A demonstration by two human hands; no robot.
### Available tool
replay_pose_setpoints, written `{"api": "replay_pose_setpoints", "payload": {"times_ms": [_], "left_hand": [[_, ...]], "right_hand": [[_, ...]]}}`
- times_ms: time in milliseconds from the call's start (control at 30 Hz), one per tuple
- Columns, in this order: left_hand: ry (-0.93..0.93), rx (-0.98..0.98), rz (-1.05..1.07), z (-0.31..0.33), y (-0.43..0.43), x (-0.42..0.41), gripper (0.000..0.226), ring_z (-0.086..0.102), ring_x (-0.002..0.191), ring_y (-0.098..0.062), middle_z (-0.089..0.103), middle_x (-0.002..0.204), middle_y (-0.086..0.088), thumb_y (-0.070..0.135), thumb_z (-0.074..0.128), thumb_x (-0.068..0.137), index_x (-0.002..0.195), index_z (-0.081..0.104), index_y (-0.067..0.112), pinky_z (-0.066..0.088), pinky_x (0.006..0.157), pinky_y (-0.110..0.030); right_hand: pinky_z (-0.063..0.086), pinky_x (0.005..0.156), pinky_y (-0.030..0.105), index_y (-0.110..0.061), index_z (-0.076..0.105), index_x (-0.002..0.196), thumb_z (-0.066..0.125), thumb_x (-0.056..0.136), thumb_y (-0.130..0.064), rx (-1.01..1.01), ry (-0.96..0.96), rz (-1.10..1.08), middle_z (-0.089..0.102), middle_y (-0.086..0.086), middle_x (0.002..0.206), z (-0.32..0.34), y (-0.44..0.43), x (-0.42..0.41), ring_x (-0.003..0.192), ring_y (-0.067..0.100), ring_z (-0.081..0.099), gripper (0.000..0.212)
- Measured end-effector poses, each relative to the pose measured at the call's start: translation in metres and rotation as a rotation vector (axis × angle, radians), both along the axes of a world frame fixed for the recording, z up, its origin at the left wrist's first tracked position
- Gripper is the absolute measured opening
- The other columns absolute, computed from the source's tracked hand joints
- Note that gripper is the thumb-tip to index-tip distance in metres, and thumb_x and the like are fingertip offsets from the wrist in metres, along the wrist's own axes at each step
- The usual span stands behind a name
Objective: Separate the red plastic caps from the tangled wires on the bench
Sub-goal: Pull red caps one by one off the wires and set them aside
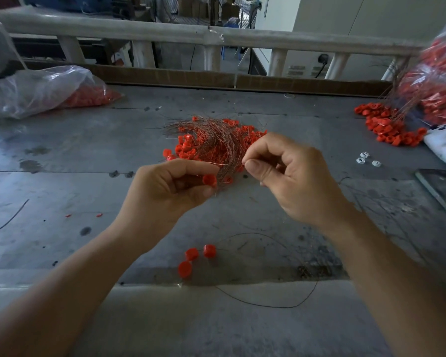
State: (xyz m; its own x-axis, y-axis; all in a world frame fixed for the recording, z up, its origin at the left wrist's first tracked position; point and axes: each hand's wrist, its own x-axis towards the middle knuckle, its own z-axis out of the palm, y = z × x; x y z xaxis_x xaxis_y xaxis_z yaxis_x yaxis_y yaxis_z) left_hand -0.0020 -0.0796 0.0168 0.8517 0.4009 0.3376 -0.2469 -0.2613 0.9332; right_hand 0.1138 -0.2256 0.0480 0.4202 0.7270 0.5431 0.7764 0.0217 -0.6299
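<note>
Pinching round red plastic cap (209, 180), left hand (165, 191) anchors it; fingers of right hand (291, 176) nip thin coppery wire (229, 165), likely to draw it free.

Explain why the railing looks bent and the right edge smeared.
Head view: the wide-angle lens bows the railing. Head view, right edge: the bag of caps is blurred. Head view, centre: the left hand pinching a red cap and the right hand pinching a wire look sharp.
</note>
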Motion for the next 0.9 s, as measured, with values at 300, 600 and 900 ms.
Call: {"api": "replay_pose_setpoints", "payload": {"times_ms": [300,600,900], "left_hand": [[-0.033,-0.110,0.006,0.0030,-0.0019,0.0009,0.027,0.065,0.064,-0.006,0.070,0.073,0.008,0.019,0.069,0.052,0.079,0.066,0.021,0.052,0.060,-0.016],[-0.053,-0.149,-0.087,0.0065,-0.0039,-0.0014,0.022,0.067,0.065,-0.008,0.070,0.071,0.005,0.014,0.068,0.056,0.076,0.074,0.023,0.052,0.060,-0.017],[-0.009,-0.145,-0.023,0.0049,-0.0013,-0.0007,0.022,0.065,0.066,-0.003,0.070,0.071,0.007,0.019,0.070,0.051,0.071,0.073,0.026,0.051,0.062,-0.013]], "right_hand": [[0.037,0.060,0.007,-0.031,0.049,0.077,0.052,0.087,-0.008,-0.057,0.064,0.048,0.049,-0.019,0.064,-0.0039,0.0017,-0.0034,0.064,-0.005,0.049,0.025],[0.035,0.050,0.010,-0.029,0.052,0.074,0.056,0.089,-0.010,-0.151,0.078,0.033,0.044,-0.015,0.053,-0.0043,0.0018,-0.0056,0.051,0.001,0.043,0.025],[0.043,0.051,0.021,-0.023,0.059,0.076,0.059,0.087,-0.014,-0.108,0.087,0.001,0.057,-0.003,0.061,-0.0032,-0.0009,-0.0056,0.057,0.014,0.052,0.015]]}}
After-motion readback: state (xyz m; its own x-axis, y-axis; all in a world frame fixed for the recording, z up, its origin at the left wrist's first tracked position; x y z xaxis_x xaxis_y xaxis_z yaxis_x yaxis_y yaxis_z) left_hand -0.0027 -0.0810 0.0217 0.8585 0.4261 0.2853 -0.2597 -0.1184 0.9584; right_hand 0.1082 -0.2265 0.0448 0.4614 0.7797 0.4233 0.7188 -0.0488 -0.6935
